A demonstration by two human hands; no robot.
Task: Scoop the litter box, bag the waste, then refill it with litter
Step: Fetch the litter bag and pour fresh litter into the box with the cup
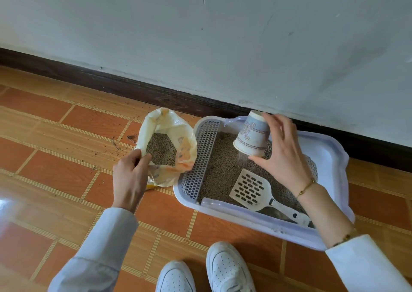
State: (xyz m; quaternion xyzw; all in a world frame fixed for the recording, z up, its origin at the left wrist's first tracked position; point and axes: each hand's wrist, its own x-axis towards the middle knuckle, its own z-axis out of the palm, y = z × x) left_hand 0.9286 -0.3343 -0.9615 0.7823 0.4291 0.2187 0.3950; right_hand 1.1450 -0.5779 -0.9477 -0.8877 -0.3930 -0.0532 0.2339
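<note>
Right hand [283, 149] above litter box [334, 155], fingers and thumb curled round paper cup [253, 134]; cup tipped mouth-down, grains falling onto litter [220, 166] below. Left hand [130, 175] pinches near rim of litter bag [176, 124], keeping mouth wide; grains visible inside. Bag stands on tiled floor [66, 180], touching box's left side. Slotted scoop [252, 190] lies on litter, handle toward near right corner. Grated panel [200, 158] along box's left edge. Scattered grains [118, 146] on floor left of bag.

I see pale lilac litter box [334, 158] w/ grey grid panel [199, 158], brown-grey litter [220, 171], blue-patterned white cup [252, 134], cream slotted scoop [249, 189], yellow-orange bag [178, 135].
</note>
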